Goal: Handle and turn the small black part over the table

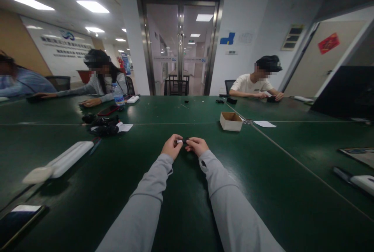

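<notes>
In front of me, just above the green table, my two hands meet at a small black object with a silvery metal end. My left hand is closed, thumb and fingers pinching the silvery end. The black end sits in the closed fingertips of my right hand. Its exact kind is too small to make out, and I cannot tell whether it is one piece or two. The fingers hide part of it.
An open cardboard box stands ahead to the right, beside a white paper. Black cables, a white power bank-like device and a phone lie left. A water bottle stands farther back. Several people sit around the table.
</notes>
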`<state>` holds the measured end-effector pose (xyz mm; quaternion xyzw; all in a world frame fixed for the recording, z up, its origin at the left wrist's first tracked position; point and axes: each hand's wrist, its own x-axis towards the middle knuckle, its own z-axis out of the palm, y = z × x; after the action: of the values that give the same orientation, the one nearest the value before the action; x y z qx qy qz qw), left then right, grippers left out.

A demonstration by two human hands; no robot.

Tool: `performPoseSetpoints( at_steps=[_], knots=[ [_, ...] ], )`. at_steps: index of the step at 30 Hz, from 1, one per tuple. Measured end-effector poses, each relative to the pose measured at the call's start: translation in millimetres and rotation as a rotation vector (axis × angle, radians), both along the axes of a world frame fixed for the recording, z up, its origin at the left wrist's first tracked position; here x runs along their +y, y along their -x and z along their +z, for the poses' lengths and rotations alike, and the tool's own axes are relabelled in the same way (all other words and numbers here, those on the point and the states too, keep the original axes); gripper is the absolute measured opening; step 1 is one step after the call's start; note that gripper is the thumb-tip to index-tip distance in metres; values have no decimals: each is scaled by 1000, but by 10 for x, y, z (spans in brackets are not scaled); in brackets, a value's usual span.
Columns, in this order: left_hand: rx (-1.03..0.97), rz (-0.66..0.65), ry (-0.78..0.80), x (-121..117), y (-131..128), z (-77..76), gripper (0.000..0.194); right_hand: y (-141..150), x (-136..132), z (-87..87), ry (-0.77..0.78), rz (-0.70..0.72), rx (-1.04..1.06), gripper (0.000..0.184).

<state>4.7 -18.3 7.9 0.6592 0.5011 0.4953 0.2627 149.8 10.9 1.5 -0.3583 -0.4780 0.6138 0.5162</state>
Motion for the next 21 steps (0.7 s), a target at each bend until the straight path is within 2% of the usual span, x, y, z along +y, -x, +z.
performPoseSetpoints(
  at_steps=[5, 8, 11, 16, 21],
  knots=[
    [45, 66, -63, -13, 11, 11, 17, 47, -39, -25, -55, -65, -43, 45],
    [117, 84, -87, 0, 5, -19, 16, 86, -83, -31, -166, -104, -204, 42],
    [168, 88, -40, 20, -9, -52, 17, 110, -145, -14, -224, -119, -319, 37],
    [209, 77, 38, -78, -28, -35, 22, 141, -308, 50, -178, -78, -315, 34],
    [88, 49, 125, -433, -72, 14, 38, 136, -544, 110, -70, -35, -336, 33]
  ],
)
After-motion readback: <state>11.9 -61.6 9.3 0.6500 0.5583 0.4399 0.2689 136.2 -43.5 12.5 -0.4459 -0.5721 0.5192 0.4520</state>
